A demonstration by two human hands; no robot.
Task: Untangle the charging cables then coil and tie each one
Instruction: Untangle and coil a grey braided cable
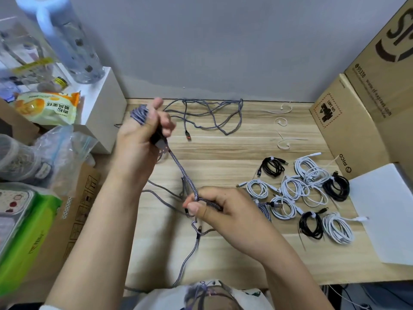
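Braided cable (184, 173): grey-purple, stretched taut on a slant between both hands above the wooden table (223, 148); slack trailing off the near table edge toward the lap.
Wound part (139, 113): several turns of the same cable wrapped round the left hand's fingers, bunched at the far side of the palm.
Left hand (143, 130): raised, fingers curled, gripping the wound turns and a dark plug (159, 139) against the palm; thumb sticking up.
Right hand (214, 206): lower and nearer, thumb and curled fingers pinching the cable where it bends.
Loose tangle (207, 115): more grey braided cable lying in open loops at the far edge of the table by the wall, one red-tipped connector (188, 136) pointing toward the middle.
Finished coils (310, 193): a cluster of white and black cables, each wound and tied, lying right of the right hand; one grey braided coil partly hidden behind that hand.
Cable ties (282, 128): three pale ties in a loose column at the far right of the table, well apart from the coils.
Cardboard boxes (362, 104): standing along the right edge.
White sheet (384, 209): flat on the right near corner, just beside the coils.
Left side: clear bottle (67, 41) with a pale blue cap on a white box (105, 104), snack packet (47, 108), plastic bags, green tissue pack (29, 231).
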